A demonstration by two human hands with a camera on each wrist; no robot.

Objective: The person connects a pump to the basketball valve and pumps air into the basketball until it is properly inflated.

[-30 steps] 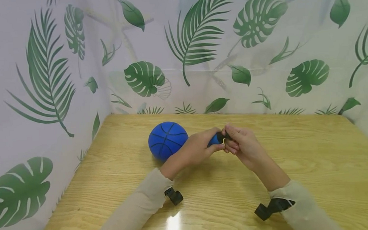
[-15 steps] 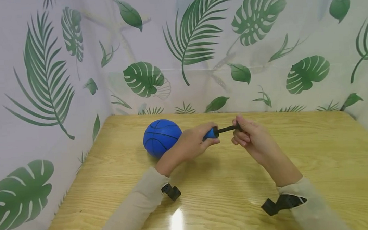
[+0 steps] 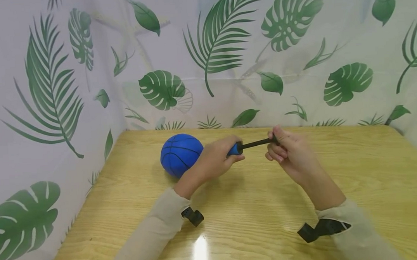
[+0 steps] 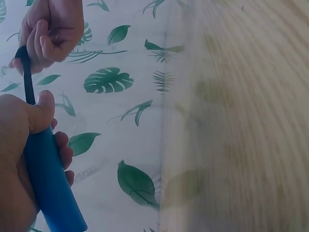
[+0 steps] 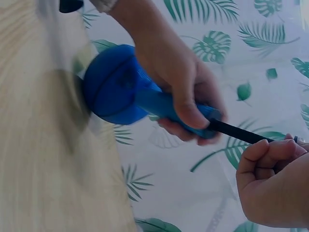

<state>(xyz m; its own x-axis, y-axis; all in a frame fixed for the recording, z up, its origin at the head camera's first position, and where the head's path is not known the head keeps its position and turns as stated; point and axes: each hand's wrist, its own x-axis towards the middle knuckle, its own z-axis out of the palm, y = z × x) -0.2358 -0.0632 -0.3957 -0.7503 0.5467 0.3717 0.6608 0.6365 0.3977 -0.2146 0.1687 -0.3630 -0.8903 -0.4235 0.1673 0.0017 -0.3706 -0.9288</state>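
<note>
My left hand (image 3: 214,157) grips the blue barrel of a small hand pump (image 4: 55,181), fingers wrapped round it and thumb along its top end. Out of the barrel sticks a black rod (image 3: 256,143), drawn well out. At its far end my right hand (image 3: 295,153) pinches the dark handle between thumb and curled fingers. A blue ball with black basketball lines (image 3: 181,154) rests on the table behind my left forearm, partly covered by the hand. In the right wrist view the pump's lower end overlaps the ball (image 5: 113,84).
The wooden table (image 3: 247,221) meets a white curtain with green leaf prints (image 3: 228,102) at its back and left. Black wrist cameras are strapped on both sleeves, the left camera (image 3: 193,216) and the right camera (image 3: 322,229).
My right hand has moved right, away from the left, pulling the black rod out of the barrel. My left hand has shifted slightly left, and the ball appears a little further left too.
</note>
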